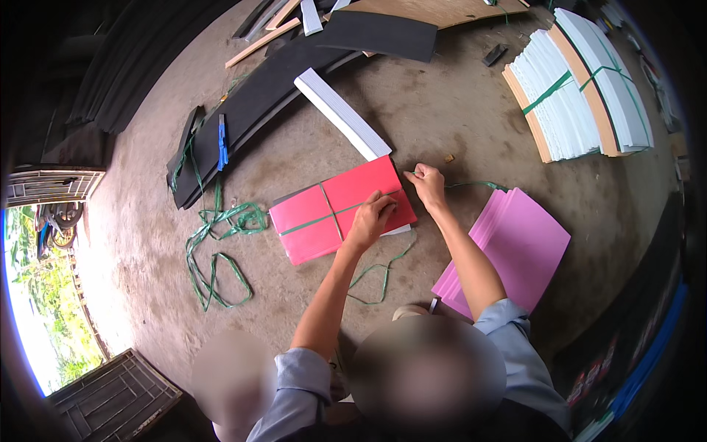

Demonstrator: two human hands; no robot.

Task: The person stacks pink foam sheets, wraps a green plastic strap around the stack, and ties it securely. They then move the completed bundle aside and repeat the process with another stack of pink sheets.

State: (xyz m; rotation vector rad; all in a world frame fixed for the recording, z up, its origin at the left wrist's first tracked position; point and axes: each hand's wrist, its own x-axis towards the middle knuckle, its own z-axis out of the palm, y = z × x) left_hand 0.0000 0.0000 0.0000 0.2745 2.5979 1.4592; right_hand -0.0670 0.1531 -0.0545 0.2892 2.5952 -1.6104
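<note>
A stack of red sheets [302, 228] lies on the floor in front of me, with green plastic twine [298, 225] running along it and another strand crossing it. My left hand [373, 219] rests on the right part of the stack, its fingers closed on the twine. Just off the stack's right end, my right hand [427, 186] pinches the green twine. A tail of twine [475, 183] runs rightward from behind this hand toward a stack of pink sheets [526, 247]. A short white strip shows under the red stack's lower right edge.
Loose green twine [213, 276] lies tangled on the left. Beyond the red stack are a white ribbed bundle [342, 114] and long black sheets [272, 96]. Bundled white and tan sheets [582, 96] stand at the far right. A person's blurred head is at lower left.
</note>
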